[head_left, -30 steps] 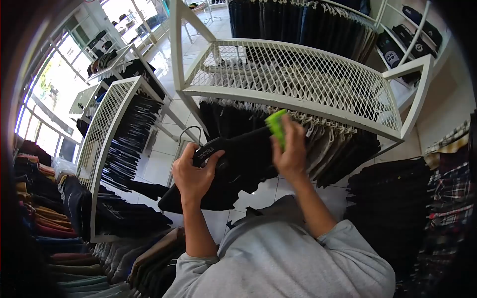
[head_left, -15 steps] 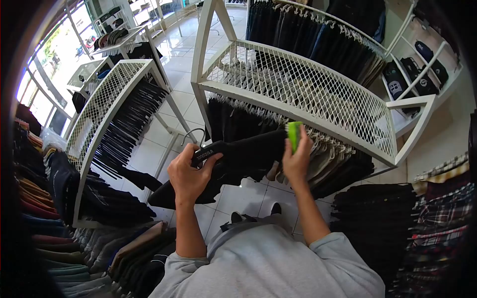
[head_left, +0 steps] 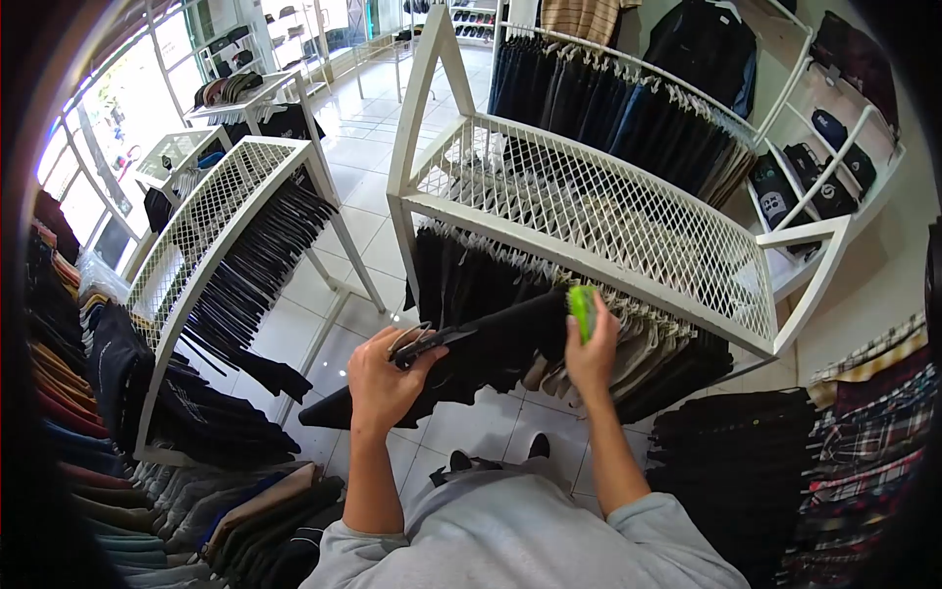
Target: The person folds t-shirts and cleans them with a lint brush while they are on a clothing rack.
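My left hand (head_left: 381, 385) is closed around the neck end of a dark hanger (head_left: 424, 344), whose metal hook curves up past the fingers. A black garment (head_left: 500, 344) hangs from it, stretched sideways in front of me, with one part reaching out to the left below my wrist. My right hand (head_left: 593, 355) grips a bright green brush (head_left: 581, 310), held upright with its pale bristles facing left. Those bristles are right at the garment's right end.
A white mesh-topped rack (head_left: 589, 257) with trousers on hangers stands just beyond my hands. To the left is another mesh-topped rack (head_left: 211, 245) of black clothes. Folded-over garments (head_left: 147, 525) line the lower left; plaid shirts (head_left: 868, 432) hang at right. White tiled floor (head_left: 471, 432) lies below.
Both hands have come lower in view with the garment and brush. The hanger has turned, so its lettered face no longer shows. My view has tilted up slightly.
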Demonstrator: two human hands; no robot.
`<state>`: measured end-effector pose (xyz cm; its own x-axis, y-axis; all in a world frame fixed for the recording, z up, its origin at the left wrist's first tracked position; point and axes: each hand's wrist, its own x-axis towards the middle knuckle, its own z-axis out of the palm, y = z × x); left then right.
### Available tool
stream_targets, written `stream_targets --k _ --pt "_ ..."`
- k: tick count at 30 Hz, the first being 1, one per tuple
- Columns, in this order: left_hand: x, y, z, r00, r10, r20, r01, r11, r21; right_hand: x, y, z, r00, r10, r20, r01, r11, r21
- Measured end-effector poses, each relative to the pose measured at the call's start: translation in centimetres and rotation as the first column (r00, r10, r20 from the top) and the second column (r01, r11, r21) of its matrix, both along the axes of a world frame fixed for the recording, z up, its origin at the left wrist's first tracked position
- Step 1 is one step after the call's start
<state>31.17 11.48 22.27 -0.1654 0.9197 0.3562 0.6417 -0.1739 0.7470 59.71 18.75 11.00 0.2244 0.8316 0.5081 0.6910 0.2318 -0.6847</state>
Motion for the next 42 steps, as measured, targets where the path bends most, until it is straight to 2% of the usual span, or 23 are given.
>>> stream_targets --k 2,4,6,8,10,12,13,14,16,18,22,24,26,28,30,32,33,36,38,40,42 --pt "-0.7 -0.7 -0.6 0.996 -0.085 0.003 0.085 0.996 -0.038 0.6 -0.8 1.2 0.999 -0.035 0.002 0.035 0.997 0.062" --pt "-1.0 -1.0 -0.7 0.993 -0.116 -0.031 0.113 0.99 -0.088 -1.1 -2.3 3.6 0.997 0.06 -0.057 -0.054 0.994 0.099" --pt "-0.8 -0.7 -0.7 0.976 -0.191 -0.107 0.184 0.981 -0.067 -3.8 -4.0 6.6 0.966 0.258 -0.034 -0.253 0.961 0.113" --pt "-0.8 -0.7 -0.5 0.964 -0.221 -0.145 0.22 0.975 -0.028 -5.5 -4.6 7.4 0.882 0.463 0.087 -0.47 0.877 0.096" --pt "-1.2 -1.0 -0.4 0.947 -0.234 -0.222 0.249 0.968 0.04 -5.6 -3.8 6.3 0.855 0.483 0.191 -0.504 0.86 0.081" --pt "-1.9 -1.5 -0.3 0.946 -0.204 -0.253 0.229 0.971 0.071 -3.6 -0.8 2.9 0.941 0.318 0.113 -0.331 0.935 0.129" --pt "-2.4 -1.7 -0.5 0.938 -0.203 -0.28 0.235 0.968 0.087 -2.3 -0.1 2.2 0.981 0.188 0.049 -0.189 0.982 0.0" --pt "-2.8 -1.9 -0.6 0.928 -0.203 -0.311 0.245 0.964 0.102 -1.0 0.4 1.4 0.996 0.051 0.078 -0.045 0.996 -0.072" --pt "-3.0 -2.1 -0.8 0.924 -0.186 -0.335 0.228 0.969 0.091 -0.2 0.8 2.5 0.996 0.021 0.086 -0.024 0.999 0.041" --pt "-3.0 -2.1 -1.4 0.902 -0.151 -0.405 0.242 0.953 0.184 -1.6 -0.7 5.1 0.994 0.109 0.032 -0.11 0.993 0.032" --pt "-2.6 -1.8 -1.6 0.84 -0.151 -0.52 0.282 0.942 0.182 -5.9 -3.6 8.8 0.853 0.521 0.035 -0.522 0.853 0.029" --pt "-2.5 -1.9 -1.1 0.828 -0.138 -0.543 0.282 0.94 0.192 -6.1 -2.8 8.3 0.776 0.616 0.136 -0.627 0.778 0.048" --pt "-2.8 -2.2 -1.5 0.819 -0.104 -0.564 0.274 0.935 0.226 -4.2 -0.5 5.9 0.876 0.47 0.109 -0.472 0.882 -0.015" --pt "-3.0 -2.4 -2.2 0.812 -0.106 -0.574 0.278 0.935 0.221 -1.4 2.0 3.4 0.966 0.2 0.161 -0.188 0.978 -0.088" --pt "-3.0 -2.4 -2.6 0.81 -0.108 -0.577 0.271 0.941 0.205 -0.1 2.5 3.1 0.974 0.129 0.186 -0.134 0.991 0.016" --pt "-2.9 -2.1 -2.5 0.796 -0.11 -0.595 0.268 0.946 0.183 -2.2 0.8 6.4 0.97 0.239 0.051 -0.238 0.971 -0.018" --pt "-2.8 -1.9 -2.4 0.793 -0.113 -0.599 0.274 0.944 0.185 -3.2 0.1 7.4 0.942 0.325 0.086 -0.329 0.944 0.037" --pt "-2.5 -1.5 -2.1 0.786 -0.122 -0.606 0.301 0.932 0.203 -5.4 -1.7 8.4 0.82 0.569 0.054 -0.571 0.82 0.033" --pt "-2.4 -1.1 -2.0 0.784 -0.114 -0.611 0.306 0.927 0.219 -5.5 -1.8 7.9 0.77 0.634 0.07 -0.636 0.771 0.005" --pt "-2.7 -1.4 -2.0 0.75 -0.075 -0.657 0.31 0.918 0.248 -3.5 0.1 6.0 0.862 0.503 0.064 -0.5 0.864 -0.056" --pt "-2.8 -1.7 -2.6 0.75 -0.069 -0.657 0.295 0.925 0.24 -1.1 1.9 4.3 0.965 0.214 0.152 -0.201 0.974 -0.102"
